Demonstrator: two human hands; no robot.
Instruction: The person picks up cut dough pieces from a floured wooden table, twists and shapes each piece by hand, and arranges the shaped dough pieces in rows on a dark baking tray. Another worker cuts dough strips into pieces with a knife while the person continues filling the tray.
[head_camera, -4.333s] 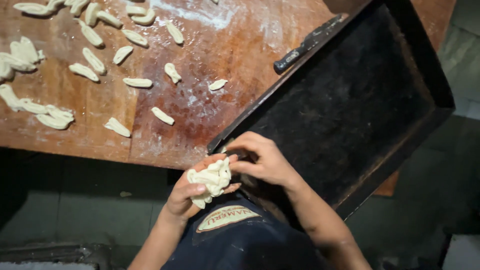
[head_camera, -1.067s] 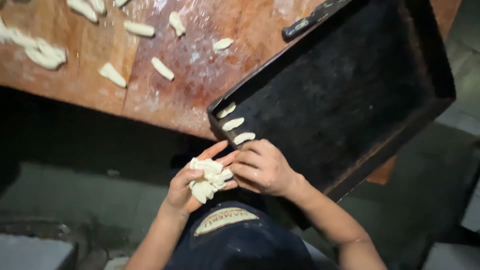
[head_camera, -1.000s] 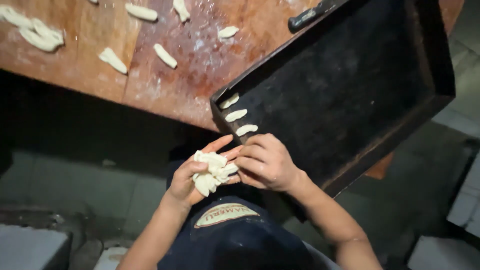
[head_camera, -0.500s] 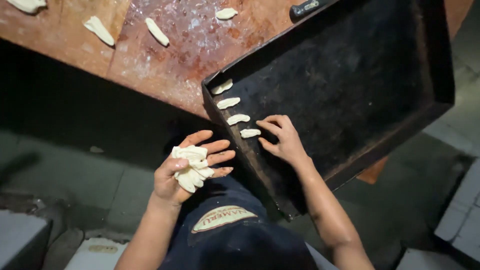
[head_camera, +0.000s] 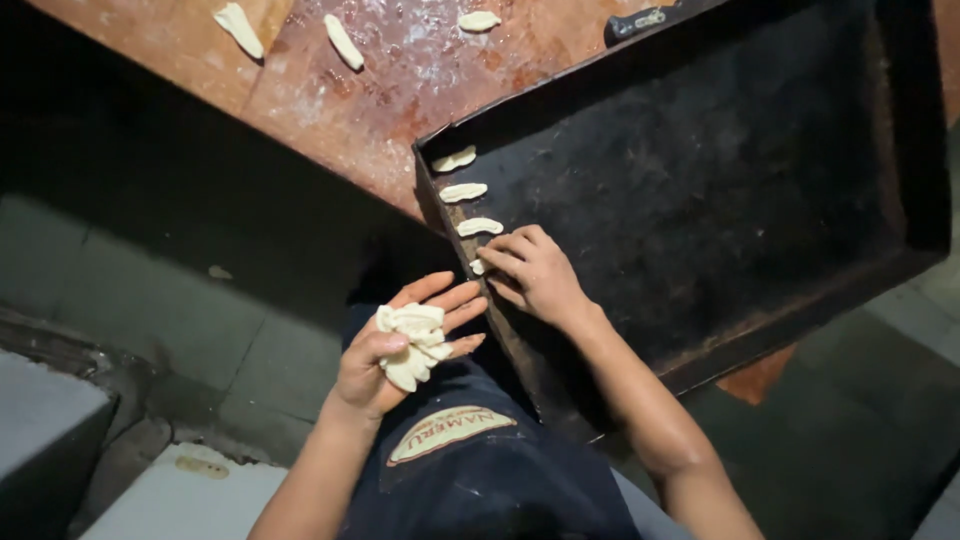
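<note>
The right hand (head_camera: 535, 272) has come down from the left hand (head_camera: 400, 350) and presses a fourth dough piece (head_camera: 478, 267) into the tray (head_camera: 700, 180), extending the near-left row (head_camera: 465, 192). The left hand stays curled around the remaining dough bundle (head_camera: 412, 343).

Wooden table (head_camera: 300, 90) — reddish-brown, worn, dusted with white flour (head_camera: 425, 70) at the far centre; three loose dough pieces lie on it at the far edge: one at far left (head_camera: 238, 27), one just right of it (head_camera: 343, 40), one further right (head_camera: 478, 19); a dark handle (head_camera: 645, 19) rests on the table along the far side; below the table, grey floor tiles (head_camera: 180, 320) — a pale slab (head_camera: 170, 495) at near left; a dark cap with an oval patch (head_camera: 450, 435) sits at near centre.
</note>
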